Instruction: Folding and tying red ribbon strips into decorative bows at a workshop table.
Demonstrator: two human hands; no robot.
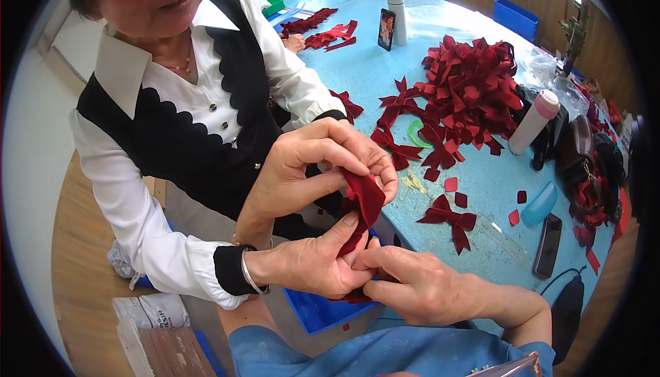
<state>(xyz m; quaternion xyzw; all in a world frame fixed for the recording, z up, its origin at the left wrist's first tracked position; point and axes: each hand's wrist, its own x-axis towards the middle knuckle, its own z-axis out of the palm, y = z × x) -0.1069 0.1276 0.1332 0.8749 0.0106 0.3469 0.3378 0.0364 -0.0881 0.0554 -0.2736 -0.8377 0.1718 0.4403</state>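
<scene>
A dark red velvet ribbon piece (366, 201) is folded between several hands in front of me. My left hand (295, 164) reaches up from behind the co-worker's wrist, its thumb and fingers closed on the ribbon's upper end. The co-worker's left hand (382, 167) grips that same end. Lower down, the co-worker's right hand (306, 261), with a silver bangle, pinches the ribbon. My right hand (419, 287) comes in from the right, fingers closed against the co-worker's fingertips. What it pinches is hidden; red velvet peeks out just below.
On the blue table (357, 67) lie a heap of red velvet bows (471, 78), a single bow (450, 222), a clear ruler (505, 243), a phone (547, 246) and a pink-capped bottle (533, 124). Below our hands is a blue bin (320, 315). The co-worker (185, 102) stands close on the left.
</scene>
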